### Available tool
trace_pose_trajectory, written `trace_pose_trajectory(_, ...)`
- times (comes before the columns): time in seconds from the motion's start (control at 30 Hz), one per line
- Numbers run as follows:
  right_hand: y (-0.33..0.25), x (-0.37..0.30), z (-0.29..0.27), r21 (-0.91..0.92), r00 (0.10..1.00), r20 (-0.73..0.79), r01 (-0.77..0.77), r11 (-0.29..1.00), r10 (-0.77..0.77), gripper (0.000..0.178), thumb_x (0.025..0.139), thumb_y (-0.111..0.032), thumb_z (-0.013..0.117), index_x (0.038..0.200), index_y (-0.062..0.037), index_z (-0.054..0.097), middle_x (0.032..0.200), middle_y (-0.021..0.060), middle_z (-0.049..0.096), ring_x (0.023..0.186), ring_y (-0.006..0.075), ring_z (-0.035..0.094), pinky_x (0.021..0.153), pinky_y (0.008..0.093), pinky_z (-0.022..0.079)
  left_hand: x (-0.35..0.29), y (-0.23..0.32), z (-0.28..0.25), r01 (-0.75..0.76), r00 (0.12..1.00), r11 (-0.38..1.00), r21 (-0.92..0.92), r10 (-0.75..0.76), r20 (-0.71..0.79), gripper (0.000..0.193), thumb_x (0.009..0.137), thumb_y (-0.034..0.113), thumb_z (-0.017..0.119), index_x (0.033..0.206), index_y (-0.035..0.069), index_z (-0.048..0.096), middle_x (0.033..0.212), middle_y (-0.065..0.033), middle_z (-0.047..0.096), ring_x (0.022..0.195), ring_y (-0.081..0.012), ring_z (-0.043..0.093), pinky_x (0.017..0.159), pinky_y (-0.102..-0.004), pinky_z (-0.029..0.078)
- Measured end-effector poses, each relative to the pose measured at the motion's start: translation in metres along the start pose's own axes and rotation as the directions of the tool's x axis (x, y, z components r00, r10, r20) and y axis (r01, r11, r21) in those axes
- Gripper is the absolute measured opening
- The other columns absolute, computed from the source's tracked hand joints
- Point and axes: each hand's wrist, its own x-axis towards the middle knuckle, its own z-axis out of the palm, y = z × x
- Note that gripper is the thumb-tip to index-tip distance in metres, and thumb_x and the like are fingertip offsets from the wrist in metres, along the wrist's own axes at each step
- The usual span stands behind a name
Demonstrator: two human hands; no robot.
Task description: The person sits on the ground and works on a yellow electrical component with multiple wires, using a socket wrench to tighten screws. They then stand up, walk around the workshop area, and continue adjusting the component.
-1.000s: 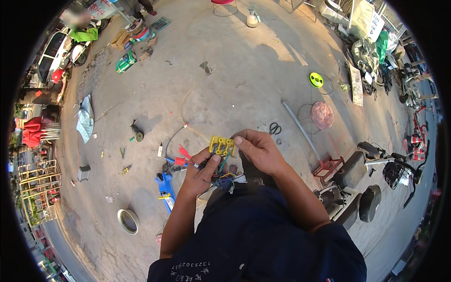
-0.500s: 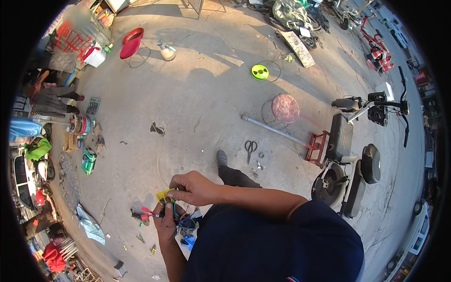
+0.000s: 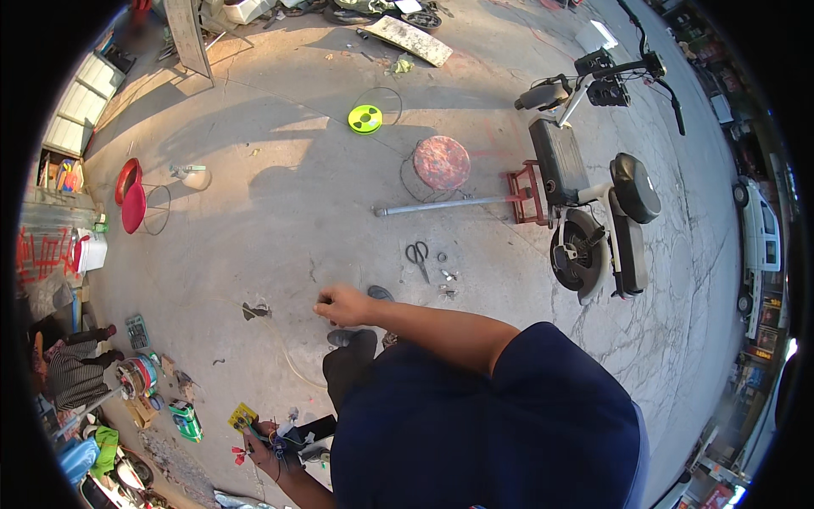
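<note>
At the lower left, my left hand [image 3: 273, 458] is closed round a yellow flat piece [image 3: 241, 416] with dark parts on it. Beside those fingers are red connectors [image 3: 238, 455] and a tangle of coloured wires [image 3: 287, 441]. My right hand [image 3: 343, 305] hovers over the ground in front of me, away from the yellow piece. Its fingers are curled and pinched together; what they hold, if anything, is too small to make out. The nearest tool to it is a pair of black-handled scissors [image 3: 418, 257], lying on the concrete.
Right of the scissors lie small loose parts [image 3: 448, 276]. A metal pole [image 3: 441, 206] runs toward a red stand [image 3: 527, 193] beside an electric scooter [image 3: 585, 204]. A round stool [image 3: 441, 163] and a lime reel [image 3: 365, 120] stand farther off. A person [image 3: 75, 373] is at far left.
My right hand has left the yellow piece and moved forward and right. My left hand still holds the piece, now lower left. The whole view has swung to the right.
</note>
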Motion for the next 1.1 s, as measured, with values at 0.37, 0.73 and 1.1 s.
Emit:
trace_pose_trajectory(0.37,0.165,-0.095,-0.062,0.617,0.711,-0.226,-0.424,0.663,0.666,0.024,0.093,-0.019,0.065,0.087,0.0051,0.067,0.079,0.0114,0.066,0.068,0.0222,0.071,0.061,0.0341,0.061,0.101,0.049,-0.020,-0.004,0.969,0.997,-0.078,0.023,0.245,0.039,0.099,0.036,0.063,0.118,0.002,0.057,0.076,-0.0015,0.057,0.070,-0.0122,0.056,0.067,-0.0283,0.050)
trace_pose_trajectory(0.73,0.175,-0.080,-0.061,0.126,0.810,-0.315,-0.481,0.867,0.495,0.052,0.092,-0.039,0.066,0.062,0.0021,0.060,0.057,0.0071,0.054,0.048,0.0160,0.050,0.044,0.0342,0.041,0.092,0.019,-0.095,0.076,0.995,0.982,0.172,-0.086,0.052,0.036,0.101,0.038,0.059,0.110,0.003,0.060,0.069,-0.0025,0.057,0.059,-0.0097,0.051,0.055,-0.0254,0.044)
trace_pose_trajectory(1.1,0.203,-0.052,-0.120,-0.272,0.758,-0.171,-0.650,0.709,0.629,0.038,0.095,-0.031,0.060,0.077,0.0018,0.063,0.067,0.0105,0.062,0.052,0.0215,0.061,0.049,0.0354,0.051,-0.096,-0.188,-0.242,0.490,0.761,0.863,-0.124,-0.492,-0.422,0.029,0.095,0.031,0.069,0.096,0.002,0.069,0.076,-0.0020,0.065,0.060,-0.0123,0.058,0.056,-0.0279,0.044)
